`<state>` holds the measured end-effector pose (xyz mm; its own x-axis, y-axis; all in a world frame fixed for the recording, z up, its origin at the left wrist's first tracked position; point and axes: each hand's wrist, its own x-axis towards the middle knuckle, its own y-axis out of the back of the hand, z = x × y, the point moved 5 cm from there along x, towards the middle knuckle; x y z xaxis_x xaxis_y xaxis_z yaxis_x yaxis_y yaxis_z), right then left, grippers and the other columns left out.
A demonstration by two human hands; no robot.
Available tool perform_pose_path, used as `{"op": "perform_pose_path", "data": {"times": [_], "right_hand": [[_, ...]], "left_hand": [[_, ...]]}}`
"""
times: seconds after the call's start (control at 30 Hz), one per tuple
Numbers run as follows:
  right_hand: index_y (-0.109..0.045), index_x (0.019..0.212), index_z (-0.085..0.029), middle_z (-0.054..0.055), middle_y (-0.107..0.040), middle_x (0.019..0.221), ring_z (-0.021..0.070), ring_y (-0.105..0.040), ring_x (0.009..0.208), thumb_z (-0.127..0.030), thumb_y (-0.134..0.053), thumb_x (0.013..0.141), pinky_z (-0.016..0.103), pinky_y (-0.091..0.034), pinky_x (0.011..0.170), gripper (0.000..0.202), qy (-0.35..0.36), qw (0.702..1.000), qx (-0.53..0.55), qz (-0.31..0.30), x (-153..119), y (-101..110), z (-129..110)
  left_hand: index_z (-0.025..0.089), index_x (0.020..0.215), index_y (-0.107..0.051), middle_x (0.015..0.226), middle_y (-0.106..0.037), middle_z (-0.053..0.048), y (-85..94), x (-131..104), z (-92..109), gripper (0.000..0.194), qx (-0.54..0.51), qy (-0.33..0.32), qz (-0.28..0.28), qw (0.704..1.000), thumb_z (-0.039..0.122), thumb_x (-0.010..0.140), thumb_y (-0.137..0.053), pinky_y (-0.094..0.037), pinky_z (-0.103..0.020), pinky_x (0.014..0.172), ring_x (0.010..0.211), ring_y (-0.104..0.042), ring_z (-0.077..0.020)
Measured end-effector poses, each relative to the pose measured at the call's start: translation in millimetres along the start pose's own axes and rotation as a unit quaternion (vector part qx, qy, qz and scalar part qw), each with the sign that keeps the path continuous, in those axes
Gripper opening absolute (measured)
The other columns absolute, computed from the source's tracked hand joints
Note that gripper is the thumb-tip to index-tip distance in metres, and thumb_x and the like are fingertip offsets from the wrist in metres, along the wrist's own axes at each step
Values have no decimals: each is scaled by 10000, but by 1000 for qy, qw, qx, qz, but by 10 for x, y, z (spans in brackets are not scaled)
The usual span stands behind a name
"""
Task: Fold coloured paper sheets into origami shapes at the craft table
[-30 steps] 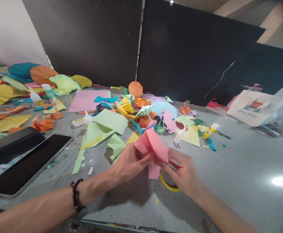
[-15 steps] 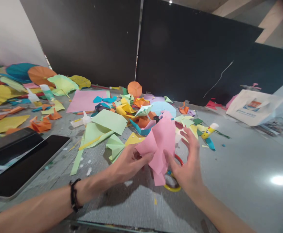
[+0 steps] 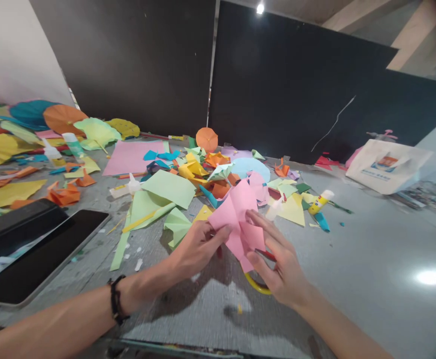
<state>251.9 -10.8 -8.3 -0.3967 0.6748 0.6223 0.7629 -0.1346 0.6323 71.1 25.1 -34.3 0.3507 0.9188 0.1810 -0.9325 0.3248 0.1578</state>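
A creased sheet of pink paper (image 3: 233, 212) is held up off the table between my two hands. My left hand (image 3: 197, 244) pinches its left edge between thumb and fingers. On the right side, my right hand (image 3: 281, 259) grips the paper, with a flap folded over towards the thumb and fingers. Under the paper and my right hand lie a yellow loop (image 3: 257, 285) and a red loop (image 3: 268, 255), which look like scissor handles; their other parts are hidden. Just left of my left hand sits a folded pale green paper (image 3: 177, 227).
Coloured paper scraps (image 3: 193, 167) heap up behind my hands. A tablet (image 3: 49, 254) lies at the left. Beyond my right hand are a glue stick (image 3: 320, 202) and a white bag (image 3: 386, 167). A black panel (image 3: 296, 89) stands along the back.
My right fingers have come in from being spread beside the paper and now fold its right side over. The paper has shifted slightly left. My left hand keeps its pinch.
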Motion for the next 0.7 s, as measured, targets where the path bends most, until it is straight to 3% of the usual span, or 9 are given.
{"op": "perform_pose_path", "data": {"times": [0.13,0.27,0.47,0.7], "right_hand": [[-799,1092,-236,93,-767,1270,286,-702,1217,-286,-592,1021,449,-541,1078,224,-132,984,79,94,12,91,147],[-818,939,-221,65,-820,961,267,-763,928,-357,-718,926,412,-618,886,170,-230,950,136,159,19,205,343],[-786,752,-215,37,-772,858,205,-722,787,-381,-860,756,314,-604,703,182,-243,935,190,173,54,222,451],[-723,634,-218,13,-723,782,166,-679,731,-316,-864,763,284,-562,669,215,-221,938,220,153,86,204,337]], "left_hand": [[165,634,-581,545,-557,-20,47,22,-35,510,2,11,39,999,553,966,-571,-396,-248,479,496,-534,-131],[169,649,-598,504,-574,-30,122,55,-98,503,-30,50,91,994,578,941,-604,-378,-246,415,431,-545,-141],[149,658,-615,506,-590,-27,153,87,-91,493,-52,44,103,992,570,912,-657,-363,-221,396,402,-541,-120],[145,700,-623,566,-599,-31,155,89,-142,483,-31,37,107,993,586,897,-635,-409,-234,419,430,-565,-129]]}}
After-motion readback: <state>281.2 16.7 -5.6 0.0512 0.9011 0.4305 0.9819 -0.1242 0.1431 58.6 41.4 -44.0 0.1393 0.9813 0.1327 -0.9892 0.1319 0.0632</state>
